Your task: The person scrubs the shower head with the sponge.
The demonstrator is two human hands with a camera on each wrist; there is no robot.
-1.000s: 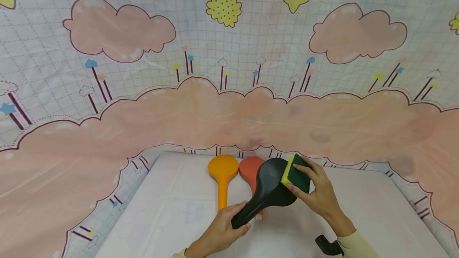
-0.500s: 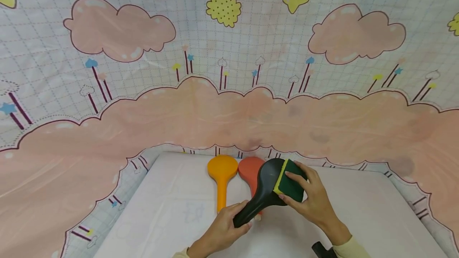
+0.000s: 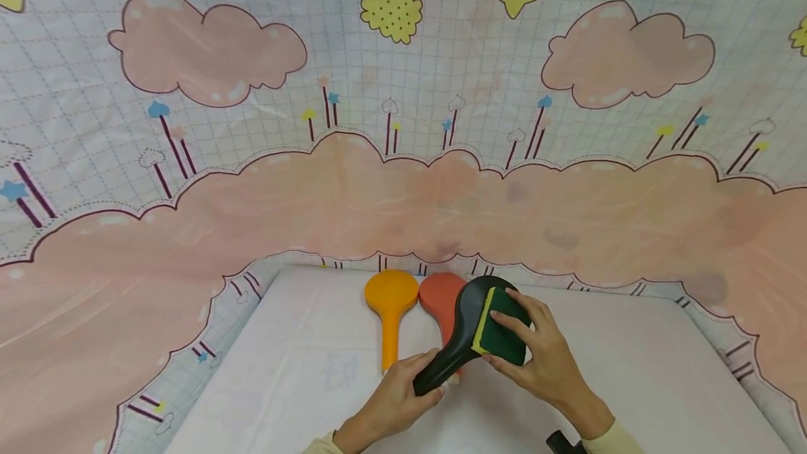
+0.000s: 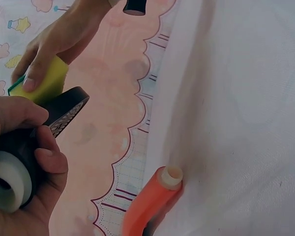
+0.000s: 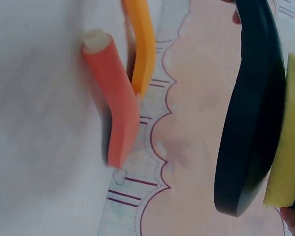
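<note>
My left hand grips the handle of a black shower head, tilted up to the right with its smooth back toward the head view. In the left wrist view a pale ring shows at the handle's end, and the patterned spray face shows beyond my fingers. My right hand holds a yellow and dark green sponge between thumb and fingers. The sponge's yellow side lies against the shower head's back, as the right wrist view shows from the side; the fingers spread over its green face.
An orange shower head and a coral one lie side by side at the back of the white table. A black tubular piece lies near the right sleeve. Behind hangs a cloud-patterned cloth.
My right hand has slid the sponge left and down across the back of the black shower head, toward its handle. The left hand keeps its grip, with the shower head barely shifted.
</note>
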